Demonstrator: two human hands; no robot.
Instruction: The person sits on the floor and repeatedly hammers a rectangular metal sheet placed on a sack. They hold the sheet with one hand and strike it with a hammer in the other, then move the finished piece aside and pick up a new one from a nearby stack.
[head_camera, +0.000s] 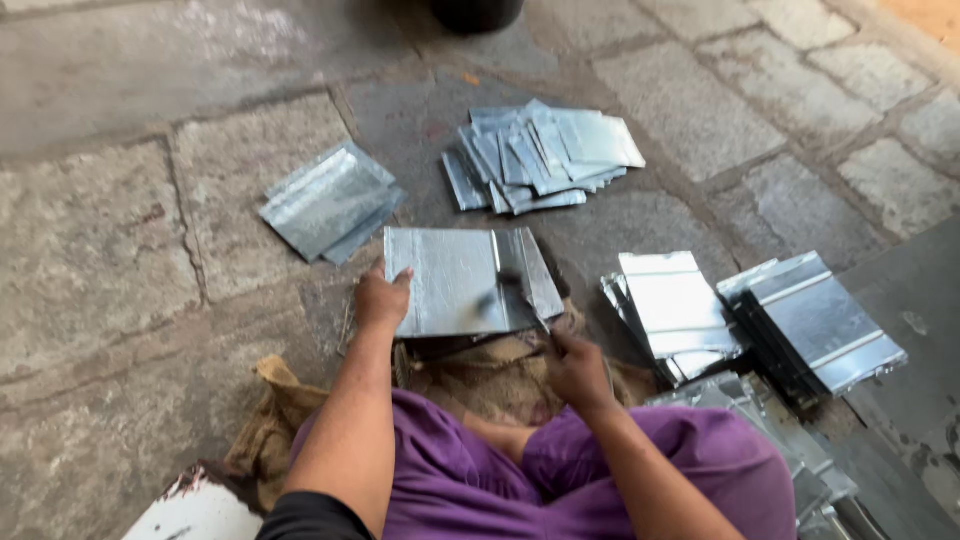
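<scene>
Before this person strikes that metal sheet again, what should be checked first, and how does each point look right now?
1. Left hand steadying the metal sheet at its left edge: ok.
2. Right hand gripping the tool: ok, though the tool is blurred.
3. Left fingers away from the tool: ok.
4. Sheet lying flat on the sacking: ok.
5. Sharp sheet edges, hands bare: not ok.
6. What the tool's head is: cannot tell.

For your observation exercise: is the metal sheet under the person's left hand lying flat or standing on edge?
Flat. The metal sheet lies broad face up; the left hand presses its left edge.
</scene>
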